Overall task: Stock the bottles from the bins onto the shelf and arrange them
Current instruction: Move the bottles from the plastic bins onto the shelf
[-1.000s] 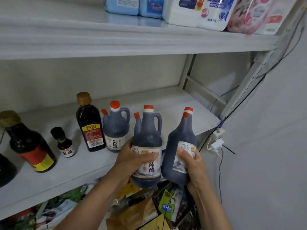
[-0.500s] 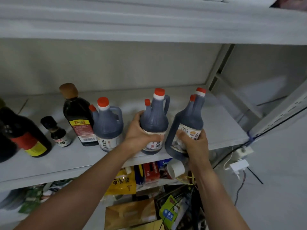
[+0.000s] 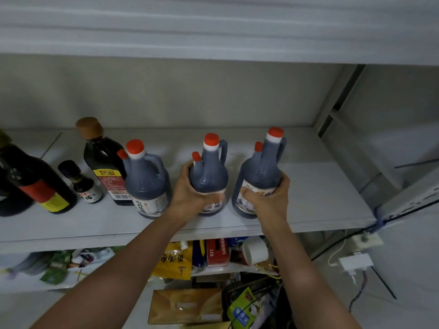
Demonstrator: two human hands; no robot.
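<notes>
Two jugs going in at once: our left hand (image 3: 190, 193) curls its fingers round the belly of a dark plastic jug with a red cap and a moulded handle (image 3: 210, 169), which sits on the white metal shelf (image 3: 308, 198) near its front edge. At its three o'clock, our right hand (image 3: 268, 198) clasps a second such jug (image 3: 261, 172), slightly tilted; we can't tell if its base is fully down. We judge the low grip steadies them for lining up, labels facing us. A third jug (image 3: 145, 176) stands free at nine o'clock, so that's three. Beyond it are three more: a tall dark bottle with a brown cap (image 3: 104, 160), a tiny black-capped bottle (image 3: 82, 184) and a big dark bottle with a red and yellow label (image 3: 35, 184)
</notes>
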